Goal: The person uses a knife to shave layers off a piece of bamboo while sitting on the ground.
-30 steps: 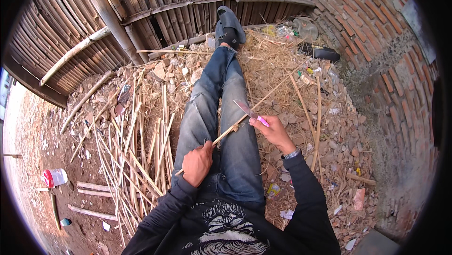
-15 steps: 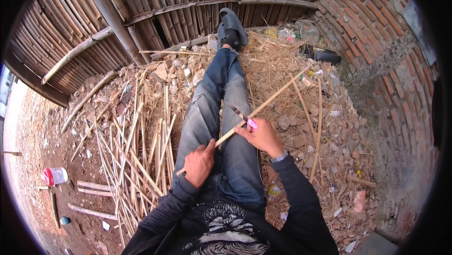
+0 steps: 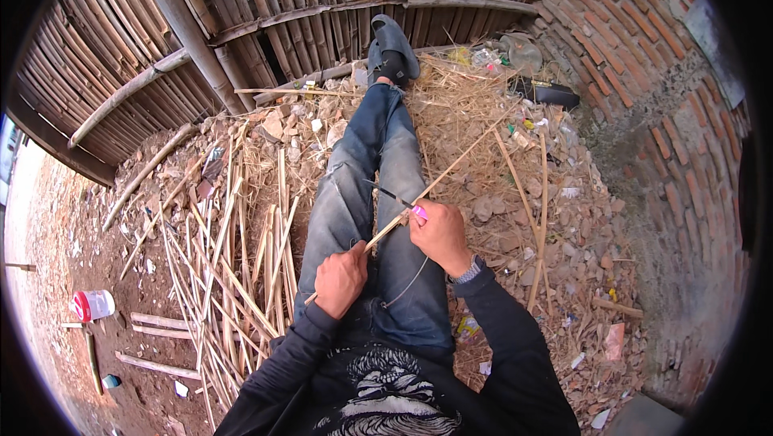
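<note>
A long bamboo strip (image 3: 461, 159) runs slantwise across my thighs, its far end beyond my right leg. My left hand (image 3: 341, 279) is closed round its near part, thumb on top. My right hand (image 3: 441, 233) grips a knife (image 3: 390, 194) by its pink handle, most of which the fingers cover. The dark, narrow blade points left and crosses over the strip. Whether the right fingers also touch the strip is hard to see. Below the right hand, a thin pale curved strand (image 3: 409, 281) lies over my jeans (image 3: 332, 210).
Many split bamboo strips (image 3: 229, 275) lie piled left of my legs. More strips (image 3: 541, 219) rest on the rubble at right. A red-lidded clear tub (image 3: 93, 305) stands far left. Bamboo fencing (image 3: 322, 25) closes the far side, a brick wall (image 3: 672, 154) the right.
My right hand has shifted slightly down and right, and the blade now points more to the left. The strip looks narrower, and the pale strand shows below the right hand. The left hand stays nearly still.
</note>
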Demonstrator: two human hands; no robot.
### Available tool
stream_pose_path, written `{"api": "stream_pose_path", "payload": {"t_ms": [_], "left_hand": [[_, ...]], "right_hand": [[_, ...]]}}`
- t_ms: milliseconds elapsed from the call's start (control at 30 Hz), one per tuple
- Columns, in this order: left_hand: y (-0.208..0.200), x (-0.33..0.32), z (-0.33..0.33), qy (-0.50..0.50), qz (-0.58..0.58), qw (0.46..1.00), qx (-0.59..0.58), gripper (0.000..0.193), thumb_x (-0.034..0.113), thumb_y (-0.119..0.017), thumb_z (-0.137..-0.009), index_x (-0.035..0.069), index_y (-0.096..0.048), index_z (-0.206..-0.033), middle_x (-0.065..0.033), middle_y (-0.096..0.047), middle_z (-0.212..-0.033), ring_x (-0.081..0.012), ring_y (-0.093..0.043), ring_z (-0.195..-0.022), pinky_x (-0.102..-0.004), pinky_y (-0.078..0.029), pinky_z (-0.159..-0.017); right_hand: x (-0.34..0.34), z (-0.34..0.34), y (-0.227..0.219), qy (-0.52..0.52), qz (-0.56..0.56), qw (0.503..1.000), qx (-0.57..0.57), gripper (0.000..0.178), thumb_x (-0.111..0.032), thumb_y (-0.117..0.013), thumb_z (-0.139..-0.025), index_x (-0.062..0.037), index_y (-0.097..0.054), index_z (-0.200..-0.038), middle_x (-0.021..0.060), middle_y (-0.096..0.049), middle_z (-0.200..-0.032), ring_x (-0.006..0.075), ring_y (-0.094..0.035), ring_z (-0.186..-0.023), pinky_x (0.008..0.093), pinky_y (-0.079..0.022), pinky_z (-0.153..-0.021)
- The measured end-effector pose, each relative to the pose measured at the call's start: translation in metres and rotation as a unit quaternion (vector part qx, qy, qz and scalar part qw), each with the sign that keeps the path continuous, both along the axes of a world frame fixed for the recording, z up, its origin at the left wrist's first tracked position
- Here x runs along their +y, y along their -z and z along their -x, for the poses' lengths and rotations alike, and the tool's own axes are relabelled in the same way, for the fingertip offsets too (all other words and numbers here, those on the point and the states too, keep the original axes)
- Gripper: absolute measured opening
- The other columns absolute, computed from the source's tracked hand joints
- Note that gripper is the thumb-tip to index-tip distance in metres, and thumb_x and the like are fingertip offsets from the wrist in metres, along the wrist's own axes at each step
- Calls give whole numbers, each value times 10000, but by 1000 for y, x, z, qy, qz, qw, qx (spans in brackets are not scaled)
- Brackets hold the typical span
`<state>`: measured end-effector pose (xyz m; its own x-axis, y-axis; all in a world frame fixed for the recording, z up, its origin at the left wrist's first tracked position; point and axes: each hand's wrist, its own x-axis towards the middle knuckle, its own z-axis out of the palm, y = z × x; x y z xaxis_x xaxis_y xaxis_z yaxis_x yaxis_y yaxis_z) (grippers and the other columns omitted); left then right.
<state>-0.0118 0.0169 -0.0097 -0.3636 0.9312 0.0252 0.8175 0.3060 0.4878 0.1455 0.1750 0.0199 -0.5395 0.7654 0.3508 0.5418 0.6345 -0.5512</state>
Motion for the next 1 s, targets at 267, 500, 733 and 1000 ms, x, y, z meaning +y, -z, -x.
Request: {"api": "stream_pose_path", "payload": {"t_ms": [267,500,733,1000], "left_hand": [[-12,-5,8,-20,4,998,-66,252,305,-622,-997,141,-754,-1135,-239,-692,-775,-443,-689,-747,-539,-552,-679],[-8,-4,8,-30,26,994,-99,257,312,-644,-990,129,-769,-1120,-248,-693,-799,-460,-688,-780,-531,-554,-705],[-25,-4,1,-7,42,999,11,217,292,-625,-1001,135,-744,-1091,-235,-670,-702,-442,-682,-671,-535,-547,-606],[-15,-5,2,-7,33,999,-25,229,294,-612,-1010,130,-732,-1115,-243,-678,-733,-453,-679,-693,-552,-539,-621]], "right_hand": [[92,-87,-15,265,11,964,35,420,-417,-725,-948,-24,-656,-819,123,-557,-604,335,-597,-585,448,-468,-589],[68,-84,-2,129,118,979,104,433,-381,-594,-1055,5,-674,-876,114,-590,-653,249,-576,-611,389,-468,-626],[13,-14,8,-26,176,984,-1,469,-379,-796,-914,-5,-611,-699,120,-539,-566,252,-518,-517,408,-416,-535],[26,-6,36,-47,167,984,34,319,-266,-802,-895,-15,-673,-744,132,-577,-583,304,-544,-530,421,-429,-546]]}}
